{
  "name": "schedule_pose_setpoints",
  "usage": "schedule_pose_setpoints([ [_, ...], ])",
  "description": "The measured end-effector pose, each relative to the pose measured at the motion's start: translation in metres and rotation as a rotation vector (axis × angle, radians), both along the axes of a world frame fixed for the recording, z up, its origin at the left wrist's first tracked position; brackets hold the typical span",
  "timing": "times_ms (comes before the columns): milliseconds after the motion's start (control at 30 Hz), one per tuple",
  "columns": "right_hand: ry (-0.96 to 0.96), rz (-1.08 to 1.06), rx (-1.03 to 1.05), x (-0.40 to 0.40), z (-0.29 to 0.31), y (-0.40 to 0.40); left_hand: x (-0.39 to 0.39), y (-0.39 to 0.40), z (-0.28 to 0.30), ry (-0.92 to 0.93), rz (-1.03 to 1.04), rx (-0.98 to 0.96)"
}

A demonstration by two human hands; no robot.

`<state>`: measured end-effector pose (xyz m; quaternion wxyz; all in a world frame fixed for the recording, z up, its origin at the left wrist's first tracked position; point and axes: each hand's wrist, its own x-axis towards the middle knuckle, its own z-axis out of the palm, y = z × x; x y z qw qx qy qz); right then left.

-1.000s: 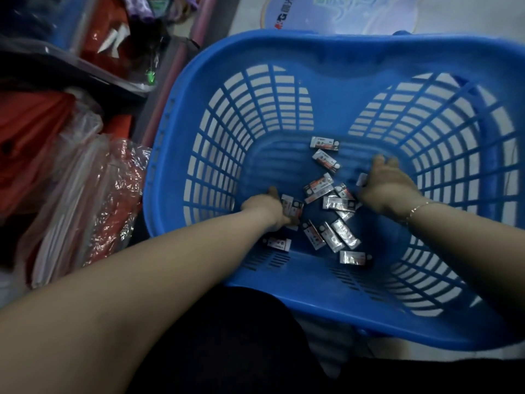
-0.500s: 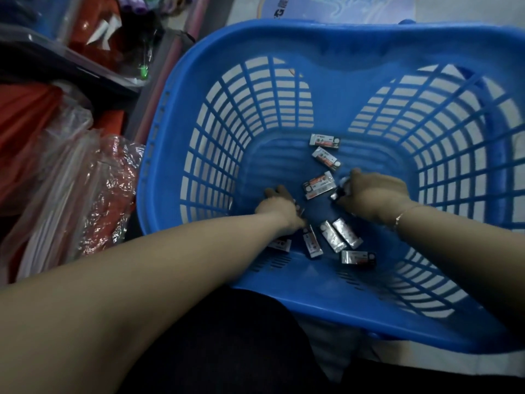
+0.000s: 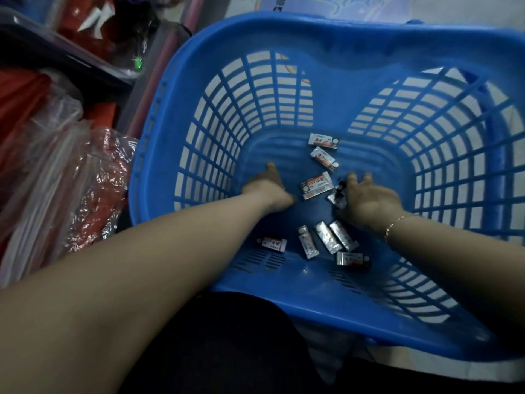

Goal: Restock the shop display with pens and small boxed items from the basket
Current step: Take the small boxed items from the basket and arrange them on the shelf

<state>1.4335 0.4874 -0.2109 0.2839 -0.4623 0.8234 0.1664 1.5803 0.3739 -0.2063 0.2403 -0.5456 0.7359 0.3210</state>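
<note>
1. My left hand [image 3: 268,187] is down on the floor of the blue basket [image 3: 284,32], one finger pointing away from me. Its other fingers curl under, and I cannot tell whether they hold a box.
2. My right hand [image 3: 366,199] grips a small bunch of wrapped boxes [image 3: 337,196] at its thumb side, with the fingertips stretched forward.
3. The nearest loose one is the stacked pair of boxes [image 3: 316,185], lying between my two hands. It sits just beside my left hand's inner edge and a little farther from my right. Its long axis runs across me, tilted up to the right.
4. I judge my left hand the better placed for it, since my right is already loaded.
5. Two far boxes [image 3: 324,147] lie beyond both hands, toward the back wall.
6. The near row of boxes [image 3: 326,237] lies behind my wrists, close to my body, mostly angled lengthwise toward me.
</note>
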Motion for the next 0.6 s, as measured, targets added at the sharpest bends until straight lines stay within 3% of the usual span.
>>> schedule_pose_setpoints([
  [67,0.006,0.008,0.001,-0.004,0.001,-0.001,-0.009,-0.004,0.008,0.119,0.078,0.071],
  [133,-0.094,-0.12,0.004,-0.014,0.013,-0.004,-0.017,-0.009,0.029,0.319,0.282,0.138],
  [167,-0.237,-0.298,-0.044,-0.018,0.024,-0.005,-0.019,-0.01,0.045,0.415,0.463,0.213],
  [233,-0.701,-0.801,-0.161,-0.02,0.065,-0.001,-0.019,-0.007,0.088,0.61,0.882,0.452],
  [300,-1.083,-1.152,-0.262,-0.018,0.121,0.004,-0.01,0.001,0.143,0.75,1.166,0.665],
  [433,-1.683,-1.372,-0.366,0.012,0.279,0.007,0.018,0.03,0.282,0.885,1.274,0.862],
  [600,-1.954,-1.383,-0.516,0.061,0.484,0.021,0.053,0.067,0.489,1.066,1.305,0.908],
])
